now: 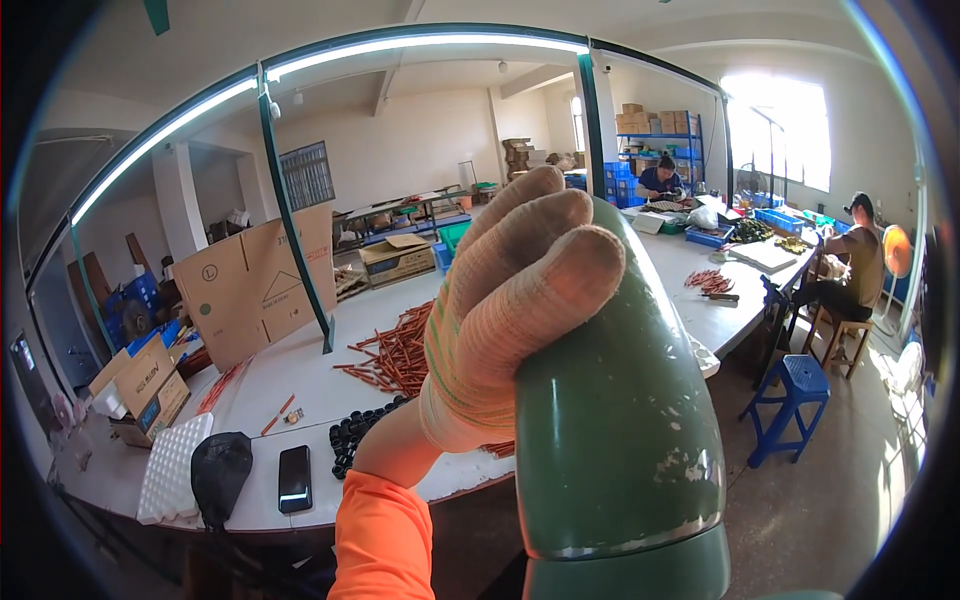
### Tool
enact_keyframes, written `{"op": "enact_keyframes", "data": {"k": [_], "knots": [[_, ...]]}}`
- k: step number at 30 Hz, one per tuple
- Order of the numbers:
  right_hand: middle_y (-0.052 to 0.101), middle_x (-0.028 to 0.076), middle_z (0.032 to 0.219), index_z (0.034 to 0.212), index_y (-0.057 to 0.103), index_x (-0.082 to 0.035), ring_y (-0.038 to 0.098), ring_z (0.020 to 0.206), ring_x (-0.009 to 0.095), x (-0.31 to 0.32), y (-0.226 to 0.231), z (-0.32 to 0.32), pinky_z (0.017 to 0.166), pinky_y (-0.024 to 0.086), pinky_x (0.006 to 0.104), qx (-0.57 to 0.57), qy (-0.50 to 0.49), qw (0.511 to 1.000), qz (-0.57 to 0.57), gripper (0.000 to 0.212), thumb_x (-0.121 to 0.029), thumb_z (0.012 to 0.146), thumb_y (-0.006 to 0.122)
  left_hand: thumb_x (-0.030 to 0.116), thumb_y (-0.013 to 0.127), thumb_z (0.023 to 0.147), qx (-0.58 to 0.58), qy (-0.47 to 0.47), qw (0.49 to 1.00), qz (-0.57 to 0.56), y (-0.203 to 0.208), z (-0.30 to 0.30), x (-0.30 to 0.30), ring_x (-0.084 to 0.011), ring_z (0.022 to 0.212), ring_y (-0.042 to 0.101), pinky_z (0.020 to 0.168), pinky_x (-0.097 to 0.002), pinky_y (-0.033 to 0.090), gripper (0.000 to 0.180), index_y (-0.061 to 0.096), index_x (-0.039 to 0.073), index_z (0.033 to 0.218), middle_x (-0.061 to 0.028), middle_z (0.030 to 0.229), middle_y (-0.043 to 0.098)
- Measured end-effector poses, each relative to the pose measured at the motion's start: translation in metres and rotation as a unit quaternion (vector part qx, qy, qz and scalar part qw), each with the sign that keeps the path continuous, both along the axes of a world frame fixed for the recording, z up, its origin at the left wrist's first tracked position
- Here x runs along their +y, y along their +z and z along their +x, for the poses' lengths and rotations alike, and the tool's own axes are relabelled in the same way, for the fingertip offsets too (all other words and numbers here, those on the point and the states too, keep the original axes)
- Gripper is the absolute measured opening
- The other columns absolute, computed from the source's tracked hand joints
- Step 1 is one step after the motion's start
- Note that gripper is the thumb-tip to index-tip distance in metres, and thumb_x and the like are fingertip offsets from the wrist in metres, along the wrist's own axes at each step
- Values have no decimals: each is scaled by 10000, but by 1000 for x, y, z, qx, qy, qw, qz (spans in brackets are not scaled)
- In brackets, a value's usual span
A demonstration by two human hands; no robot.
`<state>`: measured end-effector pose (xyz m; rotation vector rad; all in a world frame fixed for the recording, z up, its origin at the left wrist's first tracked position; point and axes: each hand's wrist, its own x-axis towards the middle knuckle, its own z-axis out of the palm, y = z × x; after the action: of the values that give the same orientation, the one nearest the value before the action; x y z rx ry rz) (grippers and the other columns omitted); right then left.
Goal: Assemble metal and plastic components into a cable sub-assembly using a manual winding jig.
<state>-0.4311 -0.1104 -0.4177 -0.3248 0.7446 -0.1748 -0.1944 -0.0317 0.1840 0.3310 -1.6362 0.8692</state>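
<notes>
My left hand (500, 300), in a striped knitted glove with dirty fingertips and an orange sleeve, reaches up from the lower edge. Its fingers are stretched out and rest against the left side of a big green metal machine housing (620, 430). Paint is chipped off the housing in places. I cannot see the thumb. Behind the hand, a pile of thin reddish-brown rods (395, 350) lies on the white table (450, 482). Small black cylindrical parts (350, 430) are gathered close to the forearm. My right hand is out of the picture.
A black phone (295, 480), a black bag (220, 475) and a white foam tray (172, 470) lie at the table's left. Large cardboard (255, 285) stands behind. A blue stool (790, 400) stands right; two people (850, 260) (661, 180) sit at far tables.
</notes>
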Motion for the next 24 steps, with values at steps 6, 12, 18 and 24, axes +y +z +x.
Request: {"op": "enact_keyframes", "data": {"k": [6, 12, 18, 24], "knots": [[689, 109, 861, 940, 646, -86, 600, 708, 208, -2, 2, -3, 678, 503, 308, -36, 11, 999, 13, 225, -302, 960, 587, 21, 789, 720, -78, 172, 980, -58, 15, 20, 7, -311, 1297, 494, 1050, -435, 453, 624, 615, 164, 1302, -82, 1370, 545], [696, 106, 864, 953, 654, -87, 612, 714, 210, -5, -8, -2, 686, 515, 313, -27, 9, 999, 20, 217, -295, 956, 593, 17, 788, 716, -108, 201, 971, -76, 14, 28, 1, -316, 1297, 494, 1049, -437, 453, 633, 613, 163, 1307, -86, 1360, 551], [702, 99, 873, 976, 663, -89, 631, 726, 211, -7, -24, -2, 692, 526, 321, 13, 2, 1000, 21, 207, -285, 952, 600, 16, 789, 715, -92, 200, 972, -83, 14, 17, 3, -314, 1294, 499, 1055, -437, 450, 649, 604, 162, 1319, -88, 1351, 557], [686, 124, 902, 1018, 628, -56, 634, 736, 237, -24, 30, 12, 678, 523, 349, 29, -8, 999, 39, 177, -195, 929, 564, 14, 790, 714, -71, 193, 976, -77, 10, 6, -3, -310, 1290, 505, 1061, -436, 447, 665, 595, 161, 1332, -90, 1342, 564]]}}
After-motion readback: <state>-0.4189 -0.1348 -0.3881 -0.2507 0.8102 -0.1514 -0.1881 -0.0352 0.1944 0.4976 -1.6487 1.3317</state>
